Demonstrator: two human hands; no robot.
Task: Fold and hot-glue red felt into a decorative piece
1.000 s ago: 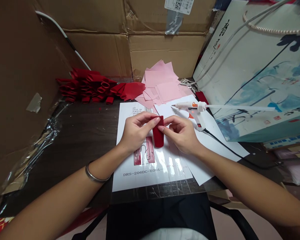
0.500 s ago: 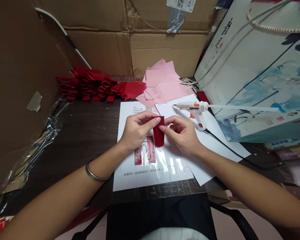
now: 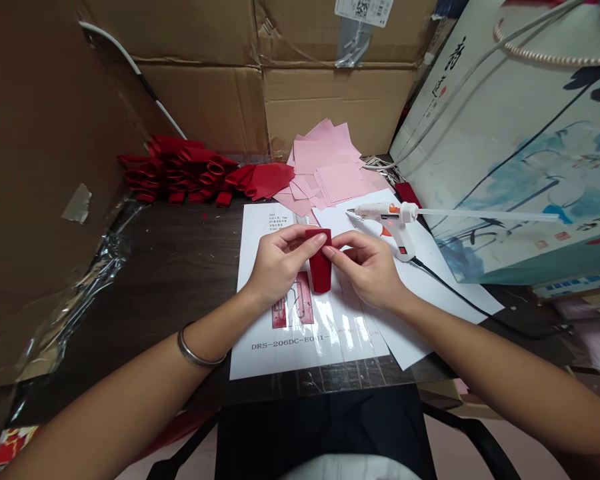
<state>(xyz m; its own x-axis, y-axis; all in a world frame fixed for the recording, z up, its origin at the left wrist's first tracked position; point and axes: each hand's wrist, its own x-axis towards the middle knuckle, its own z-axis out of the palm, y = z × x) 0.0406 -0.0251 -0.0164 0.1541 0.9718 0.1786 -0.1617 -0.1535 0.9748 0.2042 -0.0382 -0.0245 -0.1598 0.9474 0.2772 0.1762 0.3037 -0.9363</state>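
Between my hands is a narrow, folded red piece (image 3: 321,275), fabric or paper, wider at its top than at its bottom. My left hand (image 3: 283,260) pinches its upper left part, thumb across the front and fingers behind. At its upper right edge, my right hand (image 3: 367,267) pinches it between thumb and index finger. Under the hands lies a printed white sheet (image 3: 265,363) with a pink-red picture (image 3: 300,300) on it. A white glue gun (image 3: 395,220) rests to the right of my right hand, its nozzle pointing left and a glue stick out the back.
Several folded red pieces (image 3: 180,170) are heaped at the back left, beside overlapping pink paper squares (image 3: 330,163). Small metal clips (image 3: 387,170) lie behind the glue gun. Cardboard (image 3: 200,100) walls the back, and a painted white box (image 3: 520,153) stands right. A black cord (image 3: 470,303) trails right.
The right thumb has shifted slightly up along the red piece, which stays between both hands. The whole view has moved slightly, so everything sits a little further right.
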